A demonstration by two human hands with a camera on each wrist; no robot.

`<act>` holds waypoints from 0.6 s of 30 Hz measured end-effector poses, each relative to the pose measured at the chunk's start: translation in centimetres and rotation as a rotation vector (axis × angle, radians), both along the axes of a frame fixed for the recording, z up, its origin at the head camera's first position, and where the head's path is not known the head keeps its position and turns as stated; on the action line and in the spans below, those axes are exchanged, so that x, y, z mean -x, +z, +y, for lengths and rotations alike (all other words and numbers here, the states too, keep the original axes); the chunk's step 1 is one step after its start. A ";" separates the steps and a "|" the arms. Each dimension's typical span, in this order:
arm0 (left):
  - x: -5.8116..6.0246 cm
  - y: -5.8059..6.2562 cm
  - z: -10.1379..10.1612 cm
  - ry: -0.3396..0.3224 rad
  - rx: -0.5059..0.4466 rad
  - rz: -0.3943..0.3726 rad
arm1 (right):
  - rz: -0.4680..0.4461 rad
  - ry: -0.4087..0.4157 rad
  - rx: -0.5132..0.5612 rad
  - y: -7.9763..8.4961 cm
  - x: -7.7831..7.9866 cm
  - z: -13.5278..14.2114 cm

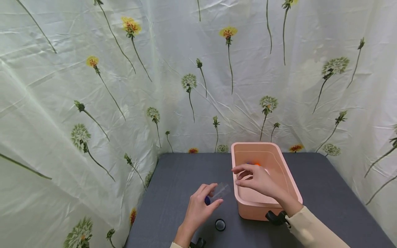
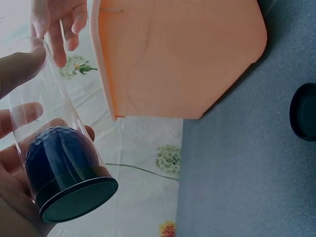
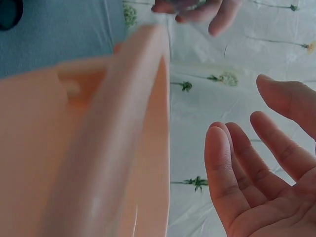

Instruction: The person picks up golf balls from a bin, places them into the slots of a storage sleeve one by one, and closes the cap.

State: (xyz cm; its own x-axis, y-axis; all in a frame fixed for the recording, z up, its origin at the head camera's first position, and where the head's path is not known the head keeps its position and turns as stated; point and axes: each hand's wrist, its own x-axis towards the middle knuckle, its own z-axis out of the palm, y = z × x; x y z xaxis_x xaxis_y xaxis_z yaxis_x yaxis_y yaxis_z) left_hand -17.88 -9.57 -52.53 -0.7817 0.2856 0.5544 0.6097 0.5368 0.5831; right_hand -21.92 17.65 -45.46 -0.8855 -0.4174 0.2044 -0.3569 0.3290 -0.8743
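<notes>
My left hand (image 1: 198, 208) grips a clear plastic tube (image 1: 222, 189) with fingers and thumb around its sides. Inside the tube, at its dark-capped end, sits a dimpled dark blue ball (image 2: 61, 153); the tube's other end points toward the right hand. My right hand (image 1: 255, 179) hovers over the left rim of a pink plastic bin (image 1: 260, 210). Its fingers are loosely bent and hold nothing, as the right wrist view shows. On the table near the left hand lies a round black cap (image 1: 220, 225).
Small orange (image 1: 257, 164) and blue things lie in the far part of the bin, mostly hidden by the right hand. The dark grey table (image 1: 183, 172) meets a flowered white curtain (image 1: 173, 86) at its back and sides.
</notes>
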 end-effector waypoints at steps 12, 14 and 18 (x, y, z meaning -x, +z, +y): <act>0.3 -0.3 0.2 0.004 -0.019 -0.005 | -0.005 -0.063 -0.041 0.4 4.6 1.1; 0.3 -0.3 0.2 -0.001 -0.027 -0.003 | -0.027 -0.069 -0.040 0.4 5.2 1.3; 0.3 -0.5 0.2 -0.003 -0.043 0.004 | -0.041 -0.092 -0.063 -0.2 6.5 2.1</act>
